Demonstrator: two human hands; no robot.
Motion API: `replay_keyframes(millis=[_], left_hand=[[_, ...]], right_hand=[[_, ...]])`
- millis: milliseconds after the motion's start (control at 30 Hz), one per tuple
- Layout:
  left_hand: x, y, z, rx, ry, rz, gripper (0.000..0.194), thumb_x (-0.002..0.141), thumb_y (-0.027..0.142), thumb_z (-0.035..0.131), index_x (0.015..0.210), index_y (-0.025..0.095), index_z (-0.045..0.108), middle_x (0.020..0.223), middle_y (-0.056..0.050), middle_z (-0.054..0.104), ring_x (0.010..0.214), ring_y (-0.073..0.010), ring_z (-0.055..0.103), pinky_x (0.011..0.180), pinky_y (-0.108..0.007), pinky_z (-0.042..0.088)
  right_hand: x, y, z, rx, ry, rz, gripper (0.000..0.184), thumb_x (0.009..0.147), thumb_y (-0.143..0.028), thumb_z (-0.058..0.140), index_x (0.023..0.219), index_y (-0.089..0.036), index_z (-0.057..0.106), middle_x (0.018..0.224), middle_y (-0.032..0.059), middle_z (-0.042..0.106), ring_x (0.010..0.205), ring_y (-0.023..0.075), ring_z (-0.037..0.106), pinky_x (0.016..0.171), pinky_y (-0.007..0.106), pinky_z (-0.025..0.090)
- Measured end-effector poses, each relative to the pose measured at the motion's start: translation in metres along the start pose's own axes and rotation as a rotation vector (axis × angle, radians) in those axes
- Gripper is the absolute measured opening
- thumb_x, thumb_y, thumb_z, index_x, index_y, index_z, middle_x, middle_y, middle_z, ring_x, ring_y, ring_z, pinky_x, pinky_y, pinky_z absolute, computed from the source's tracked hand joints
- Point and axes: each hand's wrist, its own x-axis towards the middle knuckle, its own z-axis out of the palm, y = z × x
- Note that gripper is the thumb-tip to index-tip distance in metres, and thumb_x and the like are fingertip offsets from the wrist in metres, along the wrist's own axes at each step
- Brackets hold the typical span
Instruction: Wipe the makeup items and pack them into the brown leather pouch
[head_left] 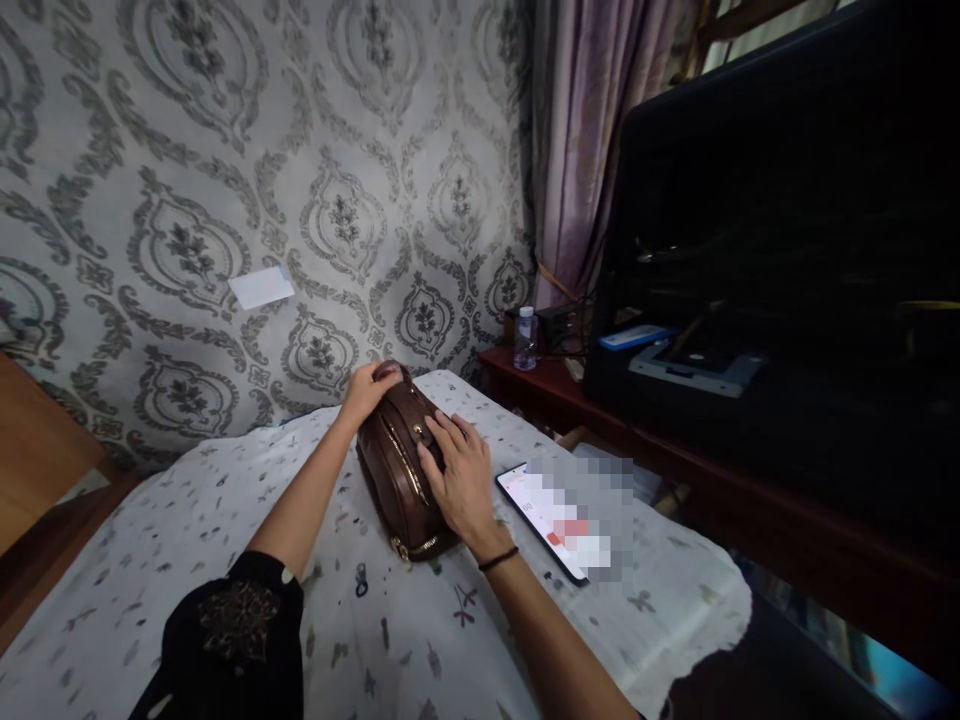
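A small brown leather bag [396,470] with gold zips lies on a white patterned cloth [225,540]. My left hand [367,388] is curled over the bag's far end, gripping it. My right hand [459,475] rests on the bag's right side, fingers pressed together at a zip pull. A black band sits on my right wrist. A phone [541,520] with a lit screen lies on the cloth just right of my right hand.
A dark wooden shelf [675,450] runs along the right, carrying a large black screen [787,230], a small water bottle [526,338] and flat devices. Patterned wallpaper with a white card stuck on it fills the back; a purple curtain hangs behind.
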Motion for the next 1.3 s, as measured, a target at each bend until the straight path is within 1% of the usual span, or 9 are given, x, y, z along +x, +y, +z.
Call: replay_keyframes(millis=[133, 233, 367, 467, 800, 967, 1100, 1200, 1300], left_hand=[[-0.012, -0.014, -0.015, 0.036, 0.040, -0.060, 0.024, 0.075, 0.041, 0.062, 0.071, 0.018, 0.066, 0.063, 0.002, 0.061, 0.065, -0.0161, 0.055, 0.064, -0.026, 0.041], [-0.020, -0.016, -0.023, 0.072, 0.060, -0.065, 0.026, 0.076, 0.041, 0.062, 0.062, 0.019, 0.063, 0.056, 0.003, 0.054, 0.062, -0.0158, 0.051, 0.062, -0.027, 0.038], [-0.023, -0.012, -0.026, 0.099, 0.091, -0.084, 0.019, 0.073, 0.032, 0.063, 0.060, 0.019, 0.064, 0.057, 0.003, 0.056, 0.064, -0.0168, 0.052, 0.064, -0.028, 0.036], [-0.020, -0.014, -0.023, 0.093, 0.106, -0.117, 0.017, 0.072, 0.030, 0.062, 0.058, 0.019, 0.064, 0.055, 0.002, 0.056, 0.063, -0.0172, 0.052, 0.063, -0.028, 0.036], [-0.014, -0.022, -0.020, 0.023, 0.130, -0.180, 0.010, 0.069, 0.029, 0.064, 0.071, 0.019, 0.066, 0.056, 0.004, 0.056, 0.059, -0.0155, 0.052, 0.058, -0.025, 0.037], [-0.015, -0.018, -0.022, -0.028, 0.125, -0.185, 0.021, 0.067, 0.025, 0.062, 0.085, 0.018, 0.069, 0.061, 0.004, 0.059, 0.060, -0.0156, 0.053, 0.059, -0.025, 0.037], [-0.018, -0.014, -0.021, -0.067, 0.091, -0.191, 0.011, 0.068, 0.028, 0.061, 0.069, 0.018, 0.066, 0.056, 0.004, 0.055, 0.057, -0.0146, 0.049, 0.057, -0.025, 0.033], [-0.020, -0.012, -0.022, -0.074, 0.100, -0.197, 0.018, 0.070, 0.032, 0.062, 0.057, 0.020, 0.057, 0.051, 0.005, 0.046, 0.054, -0.0131, 0.043, 0.055, -0.025, 0.030], [-0.021, -0.011, -0.023, -0.071, 0.129, -0.204, 0.024, 0.071, 0.032, 0.062, 0.054, 0.020, 0.051, 0.050, 0.006, 0.041, 0.054, -0.0124, 0.040, 0.056, -0.025, 0.029]], right_hand=[[-0.006, -0.003, -0.002, -0.019, 0.019, -0.008, 0.041, 0.100, -0.041, 0.051, 0.135, -0.021, 0.060, 0.140, 0.0095, 0.063, 0.131, 0.0306, 0.048, 0.106, 0.049, 0.038], [-0.011, -0.008, -0.004, -0.037, 0.006, -0.014, 0.048, 0.096, -0.049, 0.056, 0.135, -0.022, 0.060, 0.144, 0.0119, 0.058, 0.135, 0.0330, 0.044, 0.109, 0.052, 0.035], [-0.015, -0.016, -0.005, -0.068, 0.003, -0.063, 0.061, 0.089, -0.059, 0.062, 0.139, -0.024, 0.056, 0.149, 0.0148, 0.052, 0.141, 0.0363, 0.038, 0.112, 0.059, 0.028], [-0.017, -0.018, -0.004, -0.080, 0.001, -0.094, 0.062, 0.087, -0.060, 0.064, 0.138, -0.027, 0.057, 0.151, 0.0154, 0.048, 0.143, 0.0368, 0.035, 0.113, 0.060, 0.026], [-0.017, -0.018, -0.003, -0.032, 0.023, -0.104, 0.050, 0.087, -0.051, 0.067, 0.131, -0.028, 0.063, 0.147, 0.0102, 0.055, 0.140, 0.0349, 0.040, 0.113, 0.056, 0.026], [-0.017, -0.019, -0.003, -0.035, 0.036, -0.107, 0.046, 0.088, -0.048, 0.066, 0.129, -0.028, 0.065, 0.145, 0.0089, 0.058, 0.139, 0.0341, 0.041, 0.113, 0.055, 0.027], [-0.017, -0.018, -0.002, -0.043, 0.034, -0.105, 0.047, 0.088, -0.048, 0.066, 0.130, -0.028, 0.064, 0.145, 0.0091, 0.057, 0.139, 0.0342, 0.040, 0.113, 0.056, 0.026], [-0.017, -0.018, -0.001, -0.040, 0.030, -0.097, 0.047, 0.088, -0.048, 0.066, 0.130, -0.028, 0.064, 0.146, 0.0092, 0.057, 0.139, 0.0341, 0.040, 0.113, 0.056, 0.026], [-0.017, -0.018, -0.001, -0.035, 0.019, -0.093, 0.047, 0.088, -0.049, 0.066, 0.130, -0.028, 0.064, 0.146, 0.0089, 0.056, 0.139, 0.0341, 0.040, 0.113, 0.055, 0.026]])
